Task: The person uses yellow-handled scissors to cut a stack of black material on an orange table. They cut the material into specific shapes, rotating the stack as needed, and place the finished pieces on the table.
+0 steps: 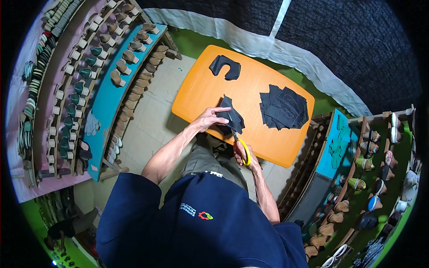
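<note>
My left hand grips a piece of black fabric over the near edge of the orange table. My right hand holds scissors with yellow handles. Their blades reach up to the lower edge of that fabric, partly hidden by it. Whether the blades are apart cannot be made out. To the right on the tabletop lies a loose pile of black fabric pieces. Farther off, a curved, U-shaped black piece lies by itself.
Racks of shoes and lasts stand at the left along a blue shelf. At the right, another rack holds shoes, beside a blue surface with green scraps. A dark patterned curtain hangs behind the table. Another person is at the lower left.
</note>
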### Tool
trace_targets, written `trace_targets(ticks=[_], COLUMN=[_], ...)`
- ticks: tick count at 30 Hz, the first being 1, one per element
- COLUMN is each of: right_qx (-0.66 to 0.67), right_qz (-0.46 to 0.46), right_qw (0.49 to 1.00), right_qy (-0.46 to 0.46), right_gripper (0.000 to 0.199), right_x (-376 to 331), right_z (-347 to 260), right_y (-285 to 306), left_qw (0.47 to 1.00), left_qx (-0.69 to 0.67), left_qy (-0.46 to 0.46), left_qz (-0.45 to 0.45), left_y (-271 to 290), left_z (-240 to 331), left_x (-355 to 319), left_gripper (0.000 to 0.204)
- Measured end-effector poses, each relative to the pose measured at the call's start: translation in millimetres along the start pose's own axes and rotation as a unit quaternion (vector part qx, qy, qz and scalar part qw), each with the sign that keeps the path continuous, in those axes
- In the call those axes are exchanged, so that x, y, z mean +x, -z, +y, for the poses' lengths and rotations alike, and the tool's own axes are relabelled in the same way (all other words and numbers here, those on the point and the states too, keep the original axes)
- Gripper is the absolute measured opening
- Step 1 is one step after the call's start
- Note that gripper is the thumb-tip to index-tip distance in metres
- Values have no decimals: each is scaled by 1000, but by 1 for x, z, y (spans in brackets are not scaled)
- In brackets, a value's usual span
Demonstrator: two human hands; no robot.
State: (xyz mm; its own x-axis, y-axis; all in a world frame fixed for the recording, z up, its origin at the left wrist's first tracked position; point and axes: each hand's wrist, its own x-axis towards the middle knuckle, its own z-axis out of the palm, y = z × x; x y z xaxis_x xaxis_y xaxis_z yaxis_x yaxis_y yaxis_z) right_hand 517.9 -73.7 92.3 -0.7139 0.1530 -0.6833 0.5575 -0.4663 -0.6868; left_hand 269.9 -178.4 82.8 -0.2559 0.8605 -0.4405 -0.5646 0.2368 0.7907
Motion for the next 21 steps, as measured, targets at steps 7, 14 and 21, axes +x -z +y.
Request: trace_targets(ticks=[7, 14, 21], right_qx=[-7, -4, 9], right_qz=[7, -13, -44], right_qw=[1000, 1000, 999], right_qy=[9, -6, -18], right_gripper=[56, 58, 62], right_x=[-6, -9, -3], right_z=[-1, 2, 4], right_y=[-3, -2, -3], left_qw=[999, 998, 996], left_qx=[-6, -41, 41], left_qy=[-20, 36, 42], left_qz=[43, -9, -69], left_y=[-8, 0, 7], left_z=[-11, 4, 13], left_x=[-7, -9, -5], left_gripper=[62, 59, 69])
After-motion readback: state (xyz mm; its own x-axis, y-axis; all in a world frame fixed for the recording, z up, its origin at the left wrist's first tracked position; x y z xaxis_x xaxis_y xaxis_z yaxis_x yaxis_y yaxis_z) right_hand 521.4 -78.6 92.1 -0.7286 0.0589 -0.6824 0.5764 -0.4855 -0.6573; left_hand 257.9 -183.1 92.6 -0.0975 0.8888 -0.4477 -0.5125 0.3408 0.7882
